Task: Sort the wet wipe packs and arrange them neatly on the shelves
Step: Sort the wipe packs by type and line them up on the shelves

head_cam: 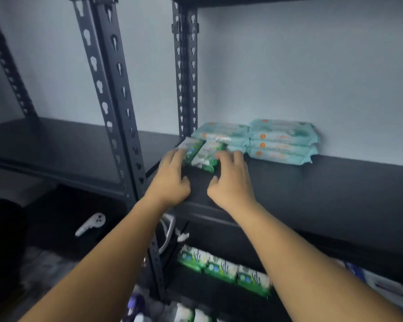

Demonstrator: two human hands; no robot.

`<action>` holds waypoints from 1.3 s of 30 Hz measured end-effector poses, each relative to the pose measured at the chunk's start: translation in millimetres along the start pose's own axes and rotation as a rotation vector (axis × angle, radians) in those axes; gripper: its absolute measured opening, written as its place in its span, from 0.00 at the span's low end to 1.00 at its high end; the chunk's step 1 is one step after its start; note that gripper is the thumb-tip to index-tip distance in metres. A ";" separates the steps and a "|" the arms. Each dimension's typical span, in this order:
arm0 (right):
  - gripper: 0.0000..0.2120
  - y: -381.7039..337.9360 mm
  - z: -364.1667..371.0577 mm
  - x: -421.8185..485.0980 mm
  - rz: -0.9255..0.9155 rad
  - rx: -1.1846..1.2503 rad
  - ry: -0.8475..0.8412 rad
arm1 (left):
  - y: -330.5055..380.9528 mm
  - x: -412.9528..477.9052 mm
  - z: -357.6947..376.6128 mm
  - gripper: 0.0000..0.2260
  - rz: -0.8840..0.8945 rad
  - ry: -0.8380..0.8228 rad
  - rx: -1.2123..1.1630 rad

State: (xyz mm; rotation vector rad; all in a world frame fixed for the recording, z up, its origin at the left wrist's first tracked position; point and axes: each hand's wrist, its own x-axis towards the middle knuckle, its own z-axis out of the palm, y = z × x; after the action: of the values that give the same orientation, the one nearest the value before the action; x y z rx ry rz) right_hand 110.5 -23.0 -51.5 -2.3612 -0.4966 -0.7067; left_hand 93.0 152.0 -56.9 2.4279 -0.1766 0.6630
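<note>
Both hands are being held over the dark shelf (312,189), arms stretched forward from the bottom of the view. Left hand (172,180) is being laid palm down with its fingertips touching the left green-and-white wet wipe pack (191,148), fingers loosely spread and not closed around it. Right hand (230,182) is being laid the same way, its fingertips resting on the right green-and-white pack (208,156), thumb apart from the fingers. These 2 small packs are lying side by side near the shelf's left end, just beside the black slotted upright (187,73). Behind them, against the pale wall (300,66), 2 stacks of larger teal packs are being kept: a left stack (221,133) and a right stack (282,141) of about 4, touching each other. Below, on the lower shelf, a row of 3 more green packs (223,269) is being shown, blurred. Off to the left, a white controller (91,224) is lying on a dark surface.
</note>
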 end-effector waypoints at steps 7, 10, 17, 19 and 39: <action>0.21 -11.1 -30.5 -113.2 -0.081 0.230 0.231 | 36.5 -126.7 -6.4 0.25 0.035 0.277 0.000; 0.22 -7.8 -22.2 -180.6 -0.026 0.223 0.264 | 24.6 -196.4 15.0 0.18 -0.096 0.280 -0.056; 0.17 20.3 42.6 -294.4 0.660 0.413 -0.336 | -37.7 -350.3 83.3 0.11 -0.786 -0.272 -0.192; 0.14 39.4 68.2 -328.6 0.901 0.421 -0.521 | -65.1 -384.8 101.0 0.05 -0.913 -0.418 -0.189; 0.20 87.6 232.6 -447.6 1.509 0.382 -0.727 | -156.9 -438.8 208.4 0.09 -1.179 -0.571 -0.146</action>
State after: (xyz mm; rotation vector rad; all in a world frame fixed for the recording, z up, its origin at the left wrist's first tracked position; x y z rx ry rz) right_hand -113.5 -12.5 -511.8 -1.8189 0.8025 0.8541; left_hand -156.7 142.0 -502.0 2.0207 0.8802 -0.5427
